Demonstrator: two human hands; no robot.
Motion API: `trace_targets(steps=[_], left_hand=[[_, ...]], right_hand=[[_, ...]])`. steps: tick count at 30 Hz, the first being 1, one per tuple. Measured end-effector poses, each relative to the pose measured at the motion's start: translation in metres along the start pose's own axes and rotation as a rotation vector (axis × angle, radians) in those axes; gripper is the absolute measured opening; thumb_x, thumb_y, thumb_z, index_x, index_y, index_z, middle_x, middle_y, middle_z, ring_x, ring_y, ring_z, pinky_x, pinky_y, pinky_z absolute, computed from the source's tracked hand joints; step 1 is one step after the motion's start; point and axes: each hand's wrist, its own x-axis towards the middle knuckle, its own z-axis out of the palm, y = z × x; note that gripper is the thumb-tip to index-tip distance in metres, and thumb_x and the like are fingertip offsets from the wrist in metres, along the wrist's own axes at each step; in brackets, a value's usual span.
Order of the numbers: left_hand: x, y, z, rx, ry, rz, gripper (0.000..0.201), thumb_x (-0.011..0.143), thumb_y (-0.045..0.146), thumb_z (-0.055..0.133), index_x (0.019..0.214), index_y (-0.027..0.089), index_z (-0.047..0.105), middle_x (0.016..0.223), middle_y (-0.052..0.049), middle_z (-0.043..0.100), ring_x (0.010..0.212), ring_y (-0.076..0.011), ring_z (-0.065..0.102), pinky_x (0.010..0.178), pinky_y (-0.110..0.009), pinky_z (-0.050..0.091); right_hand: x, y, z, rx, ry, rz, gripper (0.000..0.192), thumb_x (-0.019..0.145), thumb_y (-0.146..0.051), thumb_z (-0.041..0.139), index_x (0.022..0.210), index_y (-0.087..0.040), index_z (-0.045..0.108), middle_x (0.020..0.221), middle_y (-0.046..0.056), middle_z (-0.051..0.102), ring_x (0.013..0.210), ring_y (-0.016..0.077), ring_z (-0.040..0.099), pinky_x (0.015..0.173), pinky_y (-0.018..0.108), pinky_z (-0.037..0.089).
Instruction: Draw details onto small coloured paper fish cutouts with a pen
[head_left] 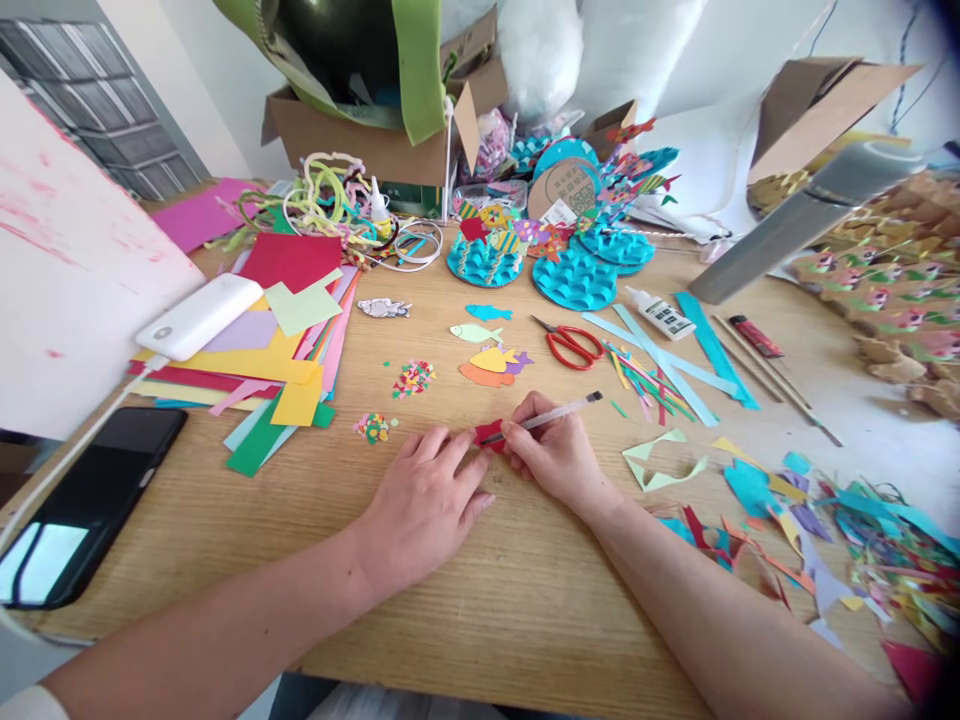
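Red paper (491,429) touching outspread left hand (426,492); right hand (553,450) grips pen (559,411); scissors (556,333), orange paper fish (480,375) just beyond.

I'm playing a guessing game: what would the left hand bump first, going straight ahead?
Probably the red paper, right in front of the left hand, with the right hand just beyond.
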Motion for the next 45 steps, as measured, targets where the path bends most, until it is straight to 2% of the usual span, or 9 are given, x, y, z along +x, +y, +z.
trace_targets(steps=[15,32,40,45], left_hand=[[0.0002,-0.0001,0.0003,0.006,0.015,0.007,0.035,0.093,0.035,0.048,0.125,0.021,0.055,0.128,-0.007,0.054,0.109,-0.0269,0.045,0.091,-0.044,0.041],[-0.0003,0.0005,-0.0006,-0.002,-0.01,-0.003,0.036,0.094,0.035,0.047,0.127,0.021,0.054,0.129,-0.007,0.053,0.11,-0.0273,0.044,0.091,-0.045,0.041],[-0.0001,-0.0005,0.0015,-0.027,0.02,-0.011,0.035,0.093,0.035,0.049,0.125,0.021,0.055,0.126,-0.007,0.053,0.111,-0.0273,0.043,0.093,-0.045,0.041],[0.0,0.0,0.0018,-0.018,0.013,-0.014,0.035,0.093,0.035,0.049,0.124,0.021,0.055,0.123,-0.007,0.054,0.11,-0.028,0.043,0.093,-0.046,0.041]], right_hand=[[0.0003,-0.0014,0.0,-0.004,0.018,0.014,0.015,0.077,-0.023,0.058,0.068,-0.022,0.045,0.042,-0.007,0.051,0.034,0.0088,0.044,0.034,0.019,0.032],[0.0,-0.0002,-0.0005,0.028,-0.026,0.013,0.016,0.078,-0.025,0.059,0.07,-0.022,0.046,0.045,-0.007,0.052,0.036,0.0085,0.045,0.035,0.018,0.033],[0.0001,-0.0059,-0.0002,0.149,0.189,-0.039,0.018,0.078,-0.028,0.061,0.071,-0.023,0.046,0.048,-0.006,0.054,0.034,0.0093,0.045,0.031,0.019,0.034],[0.0032,-0.0008,0.0017,0.084,0.09,-0.008,0.016,0.078,-0.026,0.062,0.072,-0.022,0.047,0.048,-0.006,0.055,0.034,0.0093,0.046,0.031,0.018,0.035]])
